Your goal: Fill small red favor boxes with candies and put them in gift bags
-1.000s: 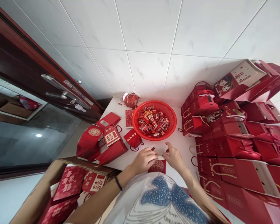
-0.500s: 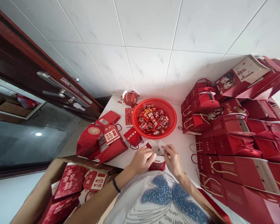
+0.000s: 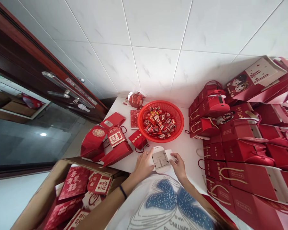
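Note:
A small open paper box (image 3: 161, 159) stands at the near edge of the white table, its pale inside facing up and its flaps spread. My left hand (image 3: 144, 163) grips the left wall of this box, fingers together at its edge. On the other side, my right hand (image 3: 178, 164) pinches the white right flap between thumb and fingers. Just beyond the box sits a red plastic basket (image 3: 139, 123) full of red-wrapped candies (image 3: 161, 123). A small red bag (image 3: 138, 139) with a dark red cord lies beyond my left hand.
Red gift boxes (image 3: 237, 150) with handles are stacked along the right. Open red boxes (image 3: 117, 153) lie at the left, above a cardboard carton (image 3: 48, 182) of red packaging. A tiled wall (image 3: 156, 73) rises behind the table (image 3: 190, 153).
The box between my hands has tilted and opened wider, so its pale inside bottom now shows. My hands have moved slightly apart at its sides. The view has shifted a little.

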`<state>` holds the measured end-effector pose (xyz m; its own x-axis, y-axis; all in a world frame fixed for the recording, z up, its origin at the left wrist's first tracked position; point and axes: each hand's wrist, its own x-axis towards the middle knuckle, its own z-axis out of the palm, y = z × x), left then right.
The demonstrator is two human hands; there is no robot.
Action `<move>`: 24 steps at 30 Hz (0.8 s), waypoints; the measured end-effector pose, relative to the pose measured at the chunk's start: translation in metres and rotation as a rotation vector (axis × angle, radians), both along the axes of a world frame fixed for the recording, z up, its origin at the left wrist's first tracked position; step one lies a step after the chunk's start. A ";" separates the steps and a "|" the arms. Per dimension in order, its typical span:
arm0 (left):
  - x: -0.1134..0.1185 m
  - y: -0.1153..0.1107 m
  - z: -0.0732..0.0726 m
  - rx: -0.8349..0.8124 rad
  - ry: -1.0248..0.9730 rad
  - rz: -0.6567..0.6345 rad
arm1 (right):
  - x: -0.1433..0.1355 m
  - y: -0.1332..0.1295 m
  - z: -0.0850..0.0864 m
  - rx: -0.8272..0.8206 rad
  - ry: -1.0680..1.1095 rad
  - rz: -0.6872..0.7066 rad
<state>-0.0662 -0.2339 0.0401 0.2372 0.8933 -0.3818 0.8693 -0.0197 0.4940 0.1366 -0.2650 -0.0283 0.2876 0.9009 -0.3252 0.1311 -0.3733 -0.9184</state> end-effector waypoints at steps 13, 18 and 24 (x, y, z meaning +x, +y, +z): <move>-0.016 0.023 -0.042 0.077 -0.285 0.189 | 0.006 0.133 0.050 0.123 -0.737 0.529; -0.014 0.021 -0.041 0.094 -0.364 0.266 | -0.007 0.193 0.048 -0.024 -0.803 0.702; -0.023 0.018 -0.029 0.076 -0.507 0.380 | 0.000 0.209 0.036 -0.121 -0.598 0.654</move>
<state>-0.0896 -0.2156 0.0111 0.0329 0.9709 -0.2373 0.4806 0.1928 0.8555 0.1368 -0.0556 0.0077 -0.1198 0.9136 -0.3887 0.7957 -0.1458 -0.5879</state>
